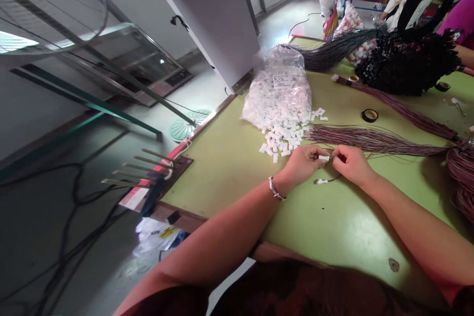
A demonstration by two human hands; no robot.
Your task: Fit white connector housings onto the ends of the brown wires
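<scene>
Between the thumb and fingers of my left hand [304, 160] is a small white plastic connector housing [323, 158]. Close to its right end, my right hand [350, 164] is closed in a pinch on a thin brown wire, whose tip is hidden by the fingers. Just below the hands, a second white connector [321, 182] lies on the table, with a short brown wire running up toward my right hand. Behind my hands stretches a bundle of brown wires [377, 139]. Loose white connectors [276, 140] are heaped beyond my left hand, spilling from a clear plastic bag [283, 84].
The green table [222, 173] has a metal-pronged rack [148, 170] at its left edge. Black tape [369, 115] lies behind the wires. A second brown bundle [403, 106] and a large black wire pile [407, 61] are farther back. A person in a magenta sleeve [459, 19] is at far right.
</scene>
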